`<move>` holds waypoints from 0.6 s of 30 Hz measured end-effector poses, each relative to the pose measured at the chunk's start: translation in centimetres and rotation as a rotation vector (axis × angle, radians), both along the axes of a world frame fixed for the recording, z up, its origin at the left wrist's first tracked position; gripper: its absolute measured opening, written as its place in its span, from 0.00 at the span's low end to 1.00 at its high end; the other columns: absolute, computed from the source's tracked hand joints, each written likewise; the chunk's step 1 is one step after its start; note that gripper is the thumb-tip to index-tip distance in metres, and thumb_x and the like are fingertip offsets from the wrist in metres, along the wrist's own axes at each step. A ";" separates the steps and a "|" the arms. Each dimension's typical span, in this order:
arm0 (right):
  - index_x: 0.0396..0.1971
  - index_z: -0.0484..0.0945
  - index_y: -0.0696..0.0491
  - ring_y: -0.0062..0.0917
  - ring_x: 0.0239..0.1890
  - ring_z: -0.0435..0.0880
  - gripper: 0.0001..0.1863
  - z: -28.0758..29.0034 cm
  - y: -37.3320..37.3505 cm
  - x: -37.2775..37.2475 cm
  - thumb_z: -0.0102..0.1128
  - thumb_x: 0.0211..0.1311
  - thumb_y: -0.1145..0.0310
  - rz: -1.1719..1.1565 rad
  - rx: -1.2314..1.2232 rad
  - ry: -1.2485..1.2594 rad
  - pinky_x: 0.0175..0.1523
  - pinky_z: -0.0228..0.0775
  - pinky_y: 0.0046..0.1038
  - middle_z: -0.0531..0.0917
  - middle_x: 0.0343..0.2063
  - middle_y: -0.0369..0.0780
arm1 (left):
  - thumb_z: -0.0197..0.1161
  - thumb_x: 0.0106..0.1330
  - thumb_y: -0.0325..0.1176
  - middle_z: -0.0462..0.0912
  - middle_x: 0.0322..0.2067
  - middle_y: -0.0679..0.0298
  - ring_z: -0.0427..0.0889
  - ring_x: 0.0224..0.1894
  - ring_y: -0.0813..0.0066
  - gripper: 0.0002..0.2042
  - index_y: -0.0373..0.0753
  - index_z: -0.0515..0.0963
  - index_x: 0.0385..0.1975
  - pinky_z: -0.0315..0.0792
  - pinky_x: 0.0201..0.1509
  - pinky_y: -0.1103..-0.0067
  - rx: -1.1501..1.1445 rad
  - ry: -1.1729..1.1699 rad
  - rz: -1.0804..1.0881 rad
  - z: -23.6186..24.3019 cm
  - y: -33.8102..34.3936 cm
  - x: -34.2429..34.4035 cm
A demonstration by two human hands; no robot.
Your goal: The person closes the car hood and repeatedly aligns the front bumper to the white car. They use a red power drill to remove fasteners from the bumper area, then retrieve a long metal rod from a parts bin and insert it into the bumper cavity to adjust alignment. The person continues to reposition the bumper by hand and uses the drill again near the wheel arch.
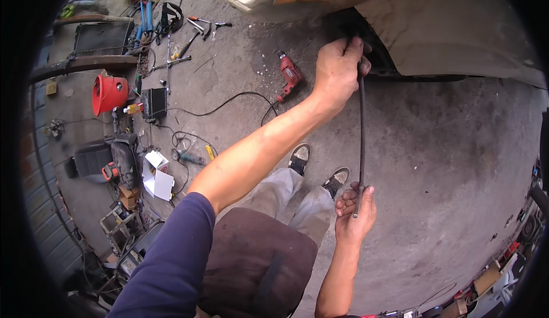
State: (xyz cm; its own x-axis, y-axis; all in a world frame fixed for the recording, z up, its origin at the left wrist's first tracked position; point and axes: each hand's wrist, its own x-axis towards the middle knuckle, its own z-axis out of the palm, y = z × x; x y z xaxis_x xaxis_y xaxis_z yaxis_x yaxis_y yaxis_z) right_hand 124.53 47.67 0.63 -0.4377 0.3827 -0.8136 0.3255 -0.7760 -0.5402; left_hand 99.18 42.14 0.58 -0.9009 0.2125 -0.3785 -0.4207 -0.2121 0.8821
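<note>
A long, thin dark tube (362, 129) runs between my two hands, nearly straight up and down in the view. My left hand (338, 73) is closed on its far part, thumb and fingertips pinched together, right by the dark wheel-arch opening (374, 46) of a vehicle. The tube's far tip is hidden behind that hand and in shadow. Nearer to me, my right hand (355, 214) is closed on the other end, thumb along one side and fingers curled on the other. The tube's near tip sticks out a little past the fingers and looks hollow.
The vehicle's dusty body panel (457, 29) and its bumper corner (257, 0) overhang at the top. On the concrete floor lie a red power drill (290, 76) with its cord, an angle grinder (190, 158), a red bucket (108, 94), a black battery (154, 103) and an open white box (157, 176).
</note>
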 end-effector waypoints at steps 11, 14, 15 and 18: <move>0.26 0.72 0.56 0.18 0.12 0.65 0.27 -0.3 0.8 0.8 0.40 0.73 0.47 -0.189 -0.815 0.359 0.12 0.49 0.18 0.69 0.15 0.37 | 0.47 0.75 0.42 0.73 0.22 0.66 0.54 0.14 0.89 0.16 0.32 0.71 0.41 0.52 0.16 0.87 0.128 -0.021 -0.034 0.0 -0.1 -0.6; 0.33 0.73 0.60 0.21 0.19 0.72 0.25 0.2 -0.7 0.5 0.44 0.72 0.50 0.027 -0.013 0.212 0.18 0.58 0.19 0.73 0.20 0.39 | 0.48 0.75 0.42 0.73 0.22 0.65 0.54 0.15 0.89 0.16 0.32 0.71 0.41 0.52 0.16 0.87 0.073 -0.018 -0.027 -0.1 -0.1 -0.1; 0.37 0.74 0.62 0.23 0.22 0.76 0.24 0.4 -1.8 0.1 0.47 0.72 0.51 0.104 0.388 0.123 0.22 0.63 0.19 0.74 0.22 0.40 | 0.48 0.75 0.43 0.73 0.22 0.65 0.54 0.15 0.89 0.16 0.33 0.71 0.41 0.52 0.16 0.87 0.054 -0.021 -0.027 -0.1 0.0 -0.1; 0.46 0.75 0.64 0.26 0.28 0.81 0.22 -0.8 -2.0 0.7 0.50 0.71 0.56 0.294 0.898 0.100 0.32 0.75 0.26 0.79 0.25 0.43 | 0.49 0.75 0.43 0.73 0.23 0.65 0.54 0.15 0.88 0.15 0.33 0.71 0.39 0.52 0.16 0.88 0.059 -0.018 -0.029 -0.2 -0.2 -0.2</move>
